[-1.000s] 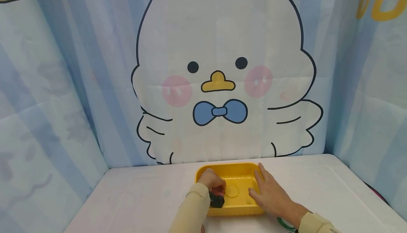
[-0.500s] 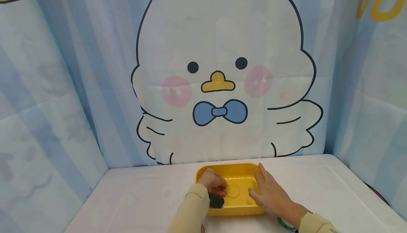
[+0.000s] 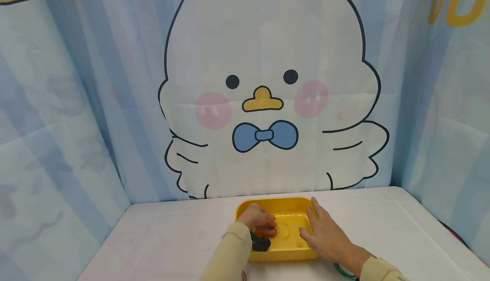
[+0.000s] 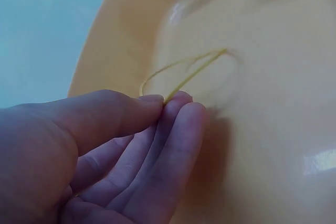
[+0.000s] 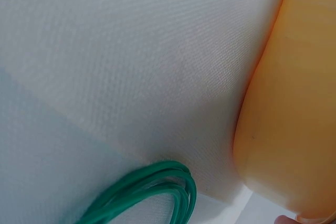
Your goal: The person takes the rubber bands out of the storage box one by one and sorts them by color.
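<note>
My left hand reaches into the yellow tray at its left side. Between thumb and fingertips it pinches a thin yellow rubber band, whose loop stands out over the tray floor in the left wrist view. Over the tray's right rim lies my right hand, fingers spread and mostly straight, with the thumb reaching inside. In the right wrist view that hand is nearly all out of frame; only the tray's outer wall shows, with a fingertip at the bottom edge.
Green looped cord lies on the white tabletop near the right wrist. A bit of red cord shows beside the left sleeve. Something dark sits under the left wrist. A printed curtain closes off the table's back.
My left hand has shifted slightly to the right inside the tray, and the rubber band's loop has moved right with it. The right hand has stayed on the rim.
</note>
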The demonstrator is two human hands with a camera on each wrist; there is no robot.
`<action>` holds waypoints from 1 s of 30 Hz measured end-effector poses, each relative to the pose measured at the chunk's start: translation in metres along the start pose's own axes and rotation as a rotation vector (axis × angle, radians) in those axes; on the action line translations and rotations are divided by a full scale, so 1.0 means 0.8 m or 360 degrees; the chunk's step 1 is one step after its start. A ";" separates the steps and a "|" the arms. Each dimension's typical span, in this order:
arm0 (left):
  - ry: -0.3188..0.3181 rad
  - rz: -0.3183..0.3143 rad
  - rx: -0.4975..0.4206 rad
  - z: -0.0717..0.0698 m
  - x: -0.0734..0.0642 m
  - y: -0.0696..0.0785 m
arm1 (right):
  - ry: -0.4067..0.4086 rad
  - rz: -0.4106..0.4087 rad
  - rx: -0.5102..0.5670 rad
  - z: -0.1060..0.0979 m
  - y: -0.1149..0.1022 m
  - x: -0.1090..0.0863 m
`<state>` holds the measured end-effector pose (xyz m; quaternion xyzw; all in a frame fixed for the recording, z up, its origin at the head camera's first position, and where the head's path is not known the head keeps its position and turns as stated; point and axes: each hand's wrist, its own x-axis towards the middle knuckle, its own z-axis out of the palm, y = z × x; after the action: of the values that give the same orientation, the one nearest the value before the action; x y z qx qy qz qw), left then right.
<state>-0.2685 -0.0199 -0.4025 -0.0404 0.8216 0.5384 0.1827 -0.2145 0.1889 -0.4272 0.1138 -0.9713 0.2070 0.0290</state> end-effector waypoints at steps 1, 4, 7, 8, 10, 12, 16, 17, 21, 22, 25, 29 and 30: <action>-0.0008 0.0005 -0.0013 0.000 0.000 0.001 | 0.0004 0.0000 -0.0001 0.000 0.000 0.000; -0.0040 0.0011 -0.0068 0.001 0.000 0.004 | 0.0013 0.0001 -0.0003 0.000 0.000 0.000; -0.0063 0.0009 -0.0100 0.000 0.000 0.009 | 0.0013 0.0005 -0.0006 0.001 0.000 0.000; -0.0071 0.0010 -0.0101 -0.001 0.000 0.010 | 0.0012 0.0008 -0.0007 0.001 0.000 0.000; -0.0096 0.0016 -0.0103 -0.003 0.000 0.012 | 0.0007 0.0014 -0.0007 0.001 0.000 0.000; -0.0135 0.0023 -0.0131 -0.006 0.000 0.014 | 0.0001 0.0019 -0.0008 0.002 0.000 0.001; -0.0219 0.0041 -0.0238 -0.012 -0.001 0.017 | -0.0004 0.0027 -0.0019 0.002 0.000 0.001; -0.0235 0.0045 -0.0261 -0.013 -0.002 0.017 | -0.0003 0.0028 -0.0026 0.002 0.000 0.001; -0.0284 0.0061 -0.0308 -0.017 -0.005 0.018 | 0.0009 0.0025 -0.0033 0.002 -0.001 0.001; -0.0290 0.0064 -0.0313 -0.018 -0.006 0.019 | 0.0012 0.0021 -0.0035 0.002 -0.001 0.000; -0.0313 0.0081 -0.0335 -0.021 -0.009 0.020 | 0.0024 0.0015 -0.0032 0.002 -0.002 0.000; -0.0361 0.0101 -0.0375 -0.025 -0.015 0.022 | 0.0032 0.0013 -0.0036 0.002 -0.002 0.000; -0.0371 0.0106 -0.0379 -0.026 -0.017 0.022 | 0.0031 0.0014 -0.0038 0.003 -0.002 0.000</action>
<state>-0.2659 -0.0328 -0.3750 0.0283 0.7262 0.6387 0.2528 -0.2143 0.1869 -0.4286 0.1072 -0.9739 0.1965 0.0389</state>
